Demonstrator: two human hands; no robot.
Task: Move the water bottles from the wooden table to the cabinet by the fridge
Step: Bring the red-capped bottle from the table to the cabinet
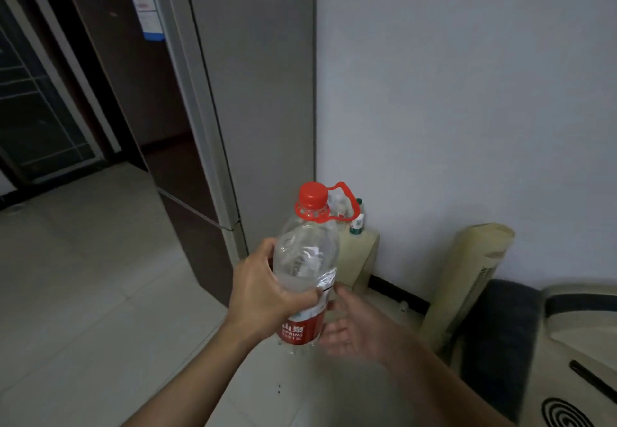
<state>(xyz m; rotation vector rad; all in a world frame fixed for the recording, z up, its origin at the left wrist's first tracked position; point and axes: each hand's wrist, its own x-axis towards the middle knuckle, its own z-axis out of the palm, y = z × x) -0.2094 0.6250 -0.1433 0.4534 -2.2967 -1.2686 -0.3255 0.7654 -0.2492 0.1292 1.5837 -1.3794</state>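
A clear water bottle (305, 259) with a red cap, a red carry loop and a red label hangs upright in mid-air at the centre. My left hand (263, 289) is wrapped around its middle. My right hand (350, 329) sits just right of the bottle's lower part with fingers spread, palm toward the label; whether it touches the bottle is unclear. Behind the bottle, a low cream cabinet (362, 256) stands beside the grey fridge (253, 109). The wooden table is out of view.
Small white-and-green bottles (356, 222) stand on the cabinet top, partly hidden by the bottle. A cream tower fan (467, 286) leans at the right wall. A dark cushion (500, 333) and a sofa edge (577, 360) fill the lower right. Pale floor tiles (83, 276) spread left.
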